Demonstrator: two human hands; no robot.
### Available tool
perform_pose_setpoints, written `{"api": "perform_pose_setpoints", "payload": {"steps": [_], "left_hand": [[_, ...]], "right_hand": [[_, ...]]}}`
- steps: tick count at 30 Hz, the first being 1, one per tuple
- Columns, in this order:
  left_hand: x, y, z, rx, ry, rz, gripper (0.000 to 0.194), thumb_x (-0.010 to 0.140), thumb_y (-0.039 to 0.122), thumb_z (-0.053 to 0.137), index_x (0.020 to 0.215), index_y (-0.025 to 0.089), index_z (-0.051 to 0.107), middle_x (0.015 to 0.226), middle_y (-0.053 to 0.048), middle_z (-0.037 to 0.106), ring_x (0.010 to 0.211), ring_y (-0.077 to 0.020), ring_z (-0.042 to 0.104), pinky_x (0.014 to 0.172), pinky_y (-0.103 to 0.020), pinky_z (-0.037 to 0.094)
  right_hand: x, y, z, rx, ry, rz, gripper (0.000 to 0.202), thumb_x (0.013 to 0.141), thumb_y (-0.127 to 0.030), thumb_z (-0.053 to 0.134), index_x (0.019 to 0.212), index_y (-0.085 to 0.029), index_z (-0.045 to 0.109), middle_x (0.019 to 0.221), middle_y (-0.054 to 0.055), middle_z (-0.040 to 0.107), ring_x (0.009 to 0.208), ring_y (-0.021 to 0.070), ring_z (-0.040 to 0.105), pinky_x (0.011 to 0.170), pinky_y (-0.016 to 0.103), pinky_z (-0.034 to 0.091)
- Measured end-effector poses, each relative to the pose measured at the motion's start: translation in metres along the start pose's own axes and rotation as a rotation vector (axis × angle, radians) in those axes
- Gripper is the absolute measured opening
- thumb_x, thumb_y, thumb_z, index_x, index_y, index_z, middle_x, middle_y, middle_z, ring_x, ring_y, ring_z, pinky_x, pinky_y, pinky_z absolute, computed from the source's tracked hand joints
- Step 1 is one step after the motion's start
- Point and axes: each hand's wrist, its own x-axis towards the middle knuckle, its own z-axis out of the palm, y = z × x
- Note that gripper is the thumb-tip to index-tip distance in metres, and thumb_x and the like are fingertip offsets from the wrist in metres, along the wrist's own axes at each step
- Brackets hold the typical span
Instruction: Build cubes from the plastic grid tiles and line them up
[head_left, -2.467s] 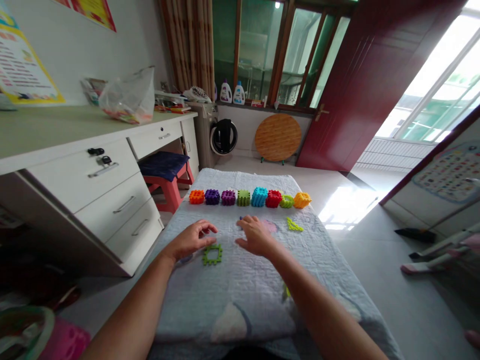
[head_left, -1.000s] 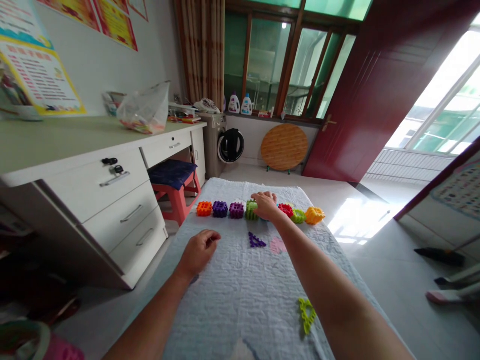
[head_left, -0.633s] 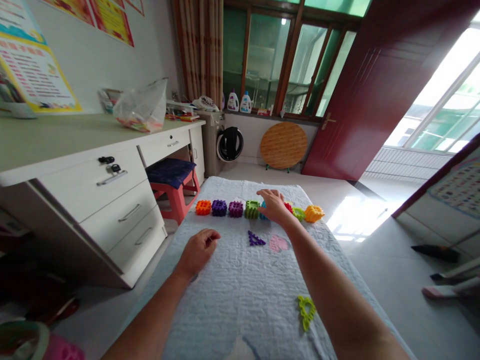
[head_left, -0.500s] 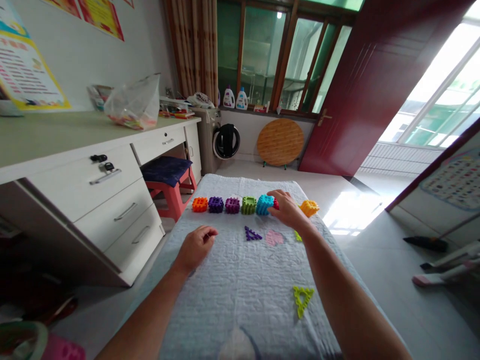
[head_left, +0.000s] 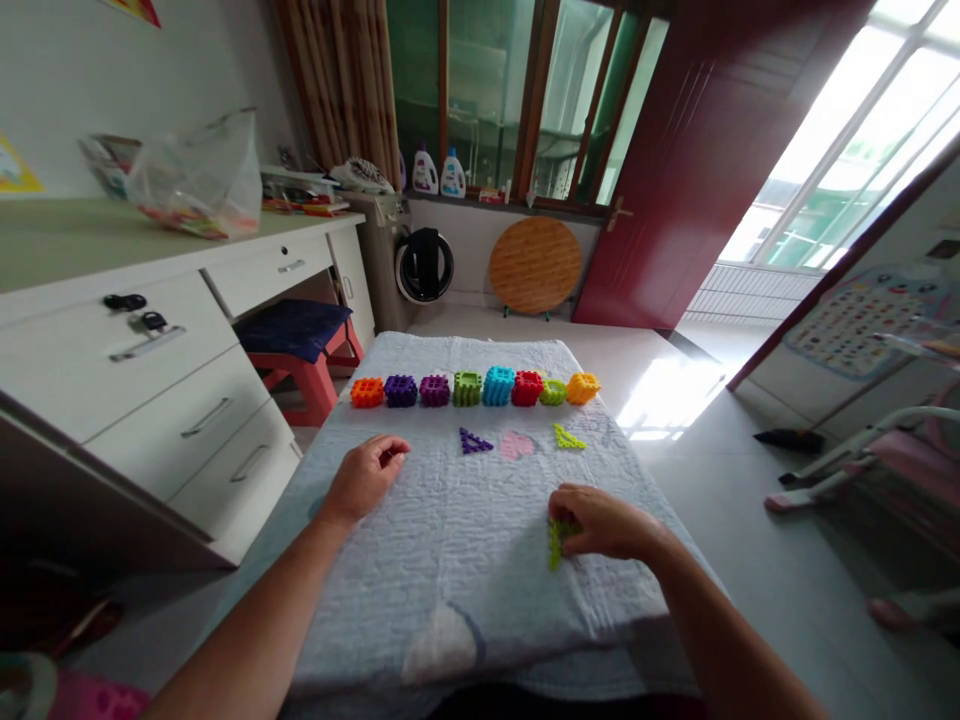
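The lime toothed piece (head_left: 555, 548) was located on the quilted cloth (head_left: 465, 520), partly covered by the right hand (head_left: 596, 522). Thumb and fingers were curled about it; whether a firm grip was obtained could not be told. The left hand (head_left: 367, 475) was held loosely curled at the opposite side, with nothing seen in it. Slippage was judged possible if only a thin edge was pinched. Snagging was considered a risk if the teeth were dragged across the fabric. Displacement of the lime triangle (head_left: 568, 438) beyond was considered possible through a low forward sweep.
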Motion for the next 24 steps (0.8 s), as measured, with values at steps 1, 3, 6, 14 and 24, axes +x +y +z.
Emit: {"api": "perform_pose_setpoints", "payload": {"steps": [1, 3, 6, 14, 24], "left_hand": [[0.0, -0.001, 0.0, -0.001, 0.007, -0.002, 0.021, 0.075, 0.033, 0.049, 0.085, 0.021, 0.064, 0.085, -0.002, 0.07, 0.078, -0.0177, 0.064, 0.075, -0.027, 0.05], [0.0, -0.002, 0.0, -0.005, 0.015, -0.01, 0.022, 0.075, 0.034, 0.049, 0.085, 0.021, 0.064, 0.086, -0.002, 0.07, 0.078, -0.0177, 0.064, 0.074, -0.027, 0.05], [0.0, -0.001, -0.002, -0.007, 0.02, -0.029, 0.022, 0.075, 0.033, 0.049, 0.084, 0.02, 0.064, 0.083, -0.002, 0.07, 0.076, -0.0176, 0.064, 0.073, -0.027, 0.05], [0.001, -0.004, -0.005, -0.004, 0.018, -0.039, 0.024, 0.076, 0.035, 0.048, 0.085, 0.02, 0.064, 0.083, -0.002, 0.07, 0.075, -0.0177, 0.064, 0.073, -0.027, 0.049], [-0.001, -0.001, -0.005, -0.004, 0.012, -0.046, 0.025, 0.075, 0.036, 0.048, 0.085, 0.02, 0.064, 0.083, -0.002, 0.07, 0.075, -0.0174, 0.063, 0.073, -0.026, 0.049]], "right_hand": [[0.004, 0.001, -0.001, 0.008, -0.003, -0.009, 0.016, 0.064, -0.016, 0.066, 0.078, -0.019, 0.058, 0.076, -0.002, 0.053, 0.067, 0.0121, 0.045, 0.061, 0.023, 0.033], [0.015, 0.005, -0.004, 0.053, 0.001, -0.028, 0.011, 0.066, -0.015, 0.063, 0.074, -0.018, 0.057, 0.068, -0.004, 0.05, 0.062, 0.0103, 0.042, 0.057, 0.022, 0.03], [0.035, 0.01, -0.01, 0.088, 0.196, 0.026, 0.007, 0.072, -0.015, 0.058, 0.077, -0.018, 0.056, 0.063, -0.005, 0.046, 0.057, 0.0094, 0.041, 0.055, 0.022, 0.029], [0.061, 0.023, 0.003, -0.01, 0.521, 0.048, 0.012, 0.079, -0.029, 0.059, 0.084, -0.019, 0.06, 0.084, 0.003, 0.057, 0.076, 0.015, 0.053, 0.071, 0.026, 0.04], [0.061, 0.082, 0.004, -0.108, 0.723, 0.395, 0.023, 0.076, -0.02, 0.057, 0.097, -0.018, 0.066, 0.094, 0.007, 0.062, 0.089, 0.0197, 0.056, 0.081, 0.029, 0.04]]}}
